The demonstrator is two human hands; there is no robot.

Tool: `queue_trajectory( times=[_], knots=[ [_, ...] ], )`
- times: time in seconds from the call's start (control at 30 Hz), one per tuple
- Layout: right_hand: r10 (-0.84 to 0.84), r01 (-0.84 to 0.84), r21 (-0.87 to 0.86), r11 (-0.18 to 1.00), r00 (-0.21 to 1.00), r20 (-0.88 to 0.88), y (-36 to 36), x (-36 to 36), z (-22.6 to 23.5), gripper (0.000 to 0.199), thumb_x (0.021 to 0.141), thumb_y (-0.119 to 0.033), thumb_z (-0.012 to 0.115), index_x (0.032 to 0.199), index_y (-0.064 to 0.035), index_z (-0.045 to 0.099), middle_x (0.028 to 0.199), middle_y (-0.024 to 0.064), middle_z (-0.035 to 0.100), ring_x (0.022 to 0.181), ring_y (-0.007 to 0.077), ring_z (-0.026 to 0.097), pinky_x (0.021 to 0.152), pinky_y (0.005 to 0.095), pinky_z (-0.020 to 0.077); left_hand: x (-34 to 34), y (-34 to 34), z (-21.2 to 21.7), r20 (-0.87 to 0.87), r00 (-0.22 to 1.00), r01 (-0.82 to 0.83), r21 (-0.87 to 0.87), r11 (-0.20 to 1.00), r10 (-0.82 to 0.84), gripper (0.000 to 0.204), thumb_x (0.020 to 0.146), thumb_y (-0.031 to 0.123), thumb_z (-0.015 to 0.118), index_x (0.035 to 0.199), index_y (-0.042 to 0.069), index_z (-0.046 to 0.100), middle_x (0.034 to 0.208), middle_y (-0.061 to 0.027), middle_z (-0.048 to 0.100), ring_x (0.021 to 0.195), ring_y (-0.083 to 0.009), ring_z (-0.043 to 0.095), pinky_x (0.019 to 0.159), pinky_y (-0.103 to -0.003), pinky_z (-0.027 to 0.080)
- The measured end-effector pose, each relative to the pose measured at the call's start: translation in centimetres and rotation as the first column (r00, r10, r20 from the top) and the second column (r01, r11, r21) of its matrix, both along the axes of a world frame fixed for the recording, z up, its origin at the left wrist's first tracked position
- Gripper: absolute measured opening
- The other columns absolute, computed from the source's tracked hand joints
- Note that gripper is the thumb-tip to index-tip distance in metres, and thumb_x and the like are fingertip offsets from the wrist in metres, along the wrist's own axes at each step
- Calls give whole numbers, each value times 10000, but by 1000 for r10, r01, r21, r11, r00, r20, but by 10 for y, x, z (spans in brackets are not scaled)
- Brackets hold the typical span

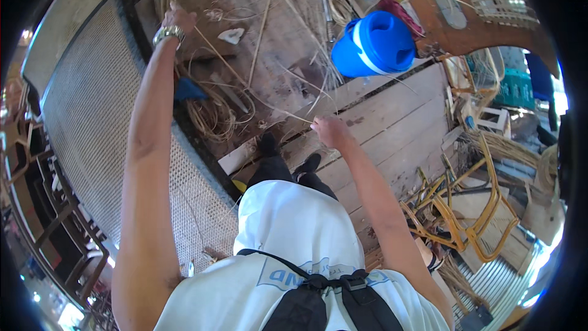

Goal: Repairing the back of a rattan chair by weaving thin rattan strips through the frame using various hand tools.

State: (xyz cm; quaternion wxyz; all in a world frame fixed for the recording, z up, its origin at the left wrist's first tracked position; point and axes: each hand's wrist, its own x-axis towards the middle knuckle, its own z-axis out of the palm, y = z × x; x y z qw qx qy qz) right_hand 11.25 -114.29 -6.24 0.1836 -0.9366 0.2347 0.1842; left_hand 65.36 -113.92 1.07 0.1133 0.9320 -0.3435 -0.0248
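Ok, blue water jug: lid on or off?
On: a blue lid covers the top of the water jug; fill level hidden, cannot tell.

A plank floor (401, 110) lies between dark furniture frames (76, 213) and a yellowish frame (471, 233)

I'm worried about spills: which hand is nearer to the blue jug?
Right: the right hand is on the near side of the blue jug, apart from it. The left hand is farther off, well to its left.
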Motion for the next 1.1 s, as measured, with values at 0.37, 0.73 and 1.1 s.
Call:
queue_trajectory(
  times=[0.37,0.73,1.1],
  knots=[
    [-649,449,516,729,693,314,-45,124,164,470,1004,-470,474,896,-37,620,716,123,624,656,250,601,635,395,475,-222,249,1,-897,441,-577,-254,776,34,270,929,271,641,1002,12,649,707,-73,663,672,-196,662,612,-348,523],
    [-836,790,275,548,513,194,-51,-58,40,430,942,-452,584,994,-28,642,783,83,618,742,200,602,665,318,500,-156,204,-25,242,965,138,-146,980,-100,407,823,67,661,1220,119,586,1280,-164,506,1068,-337,575,899,-453,491],
    [-803,702,389,596,507,314,-38,-104,92,262,926,-290,673,1006,-41,648,901,14,631,757,131,572,677,295,480,-140,222,38,177,978,2,-540,842,112,298,790,-18,596,1049,119,652,1301,-178,533,1036,-360,598,842,-459,520]
  ],
)
